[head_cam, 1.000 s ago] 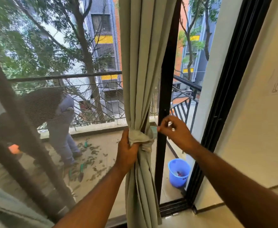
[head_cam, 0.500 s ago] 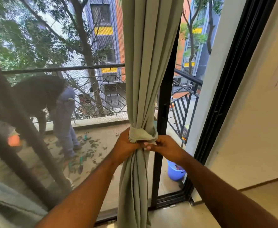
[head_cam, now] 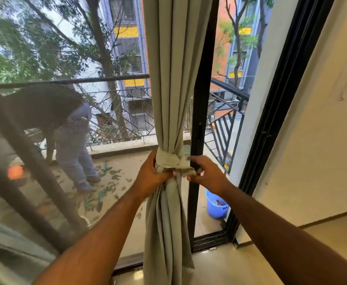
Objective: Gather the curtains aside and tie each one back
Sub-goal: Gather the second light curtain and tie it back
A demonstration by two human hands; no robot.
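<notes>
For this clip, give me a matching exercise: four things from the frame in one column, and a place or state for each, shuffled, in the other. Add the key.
Things
1. curtain
2. tie-back band
3. left hand
4. blue bucket

Places or states
A. on the balcony floor, beyond the black door frame
B. gathered into one bunch of folds
C. wrapped around the fabric at its narrowest point
D. gripping the bunch just under the band

Pairs: 1-B, 2-C, 3-D, 4-A

pale grey-green curtain [head_cam: 168, 79] hangs bunched into tight vertical folds right against the black door frame [head_cam: 201, 99], cinched at mid-height by a matching fabric tie-back [head_cam: 168, 159], loose folds below it.
</notes>
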